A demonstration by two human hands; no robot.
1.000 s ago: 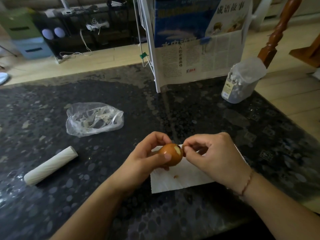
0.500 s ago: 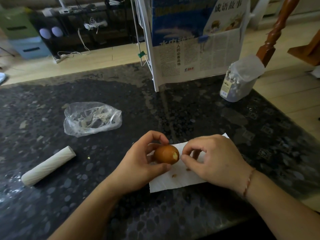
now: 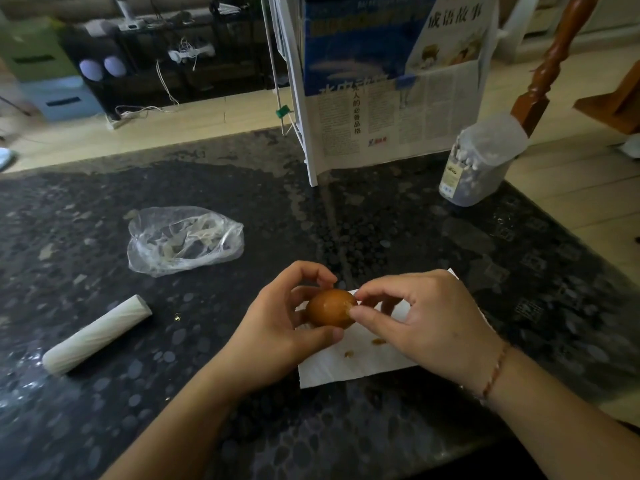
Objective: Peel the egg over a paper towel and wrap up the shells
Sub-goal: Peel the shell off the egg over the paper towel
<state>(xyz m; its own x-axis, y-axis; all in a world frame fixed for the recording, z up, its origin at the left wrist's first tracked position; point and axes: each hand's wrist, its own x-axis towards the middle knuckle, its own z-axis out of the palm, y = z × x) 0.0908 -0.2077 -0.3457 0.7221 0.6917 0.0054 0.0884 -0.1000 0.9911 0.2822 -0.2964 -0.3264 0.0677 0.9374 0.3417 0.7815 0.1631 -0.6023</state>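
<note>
A brown egg (image 3: 329, 307) is held just above a white paper towel (image 3: 356, 362) on the dark speckled table. My left hand (image 3: 277, 327) grips the egg from the left, thumb below and fingers arched over its top. My right hand (image 3: 422, 320) pinches at the egg's right end with thumb and forefinger. Two small brown shell bits (image 3: 378, 341) lie on the towel under the hands. Much of the towel is hidden by my hands.
A crumpled clear plastic bag (image 3: 185, 239) lies left of centre. A white roll (image 3: 97, 336) lies near the left front. A newspaper rack (image 3: 381, 88) stands at the back, and a clear jar of cotton swabs (image 3: 479, 161) at the right rear edge.
The egg has been turned in my left hand, so its pale peeled patch is now mostly covered by my right fingertips. A second shell bit lies on the towel.
</note>
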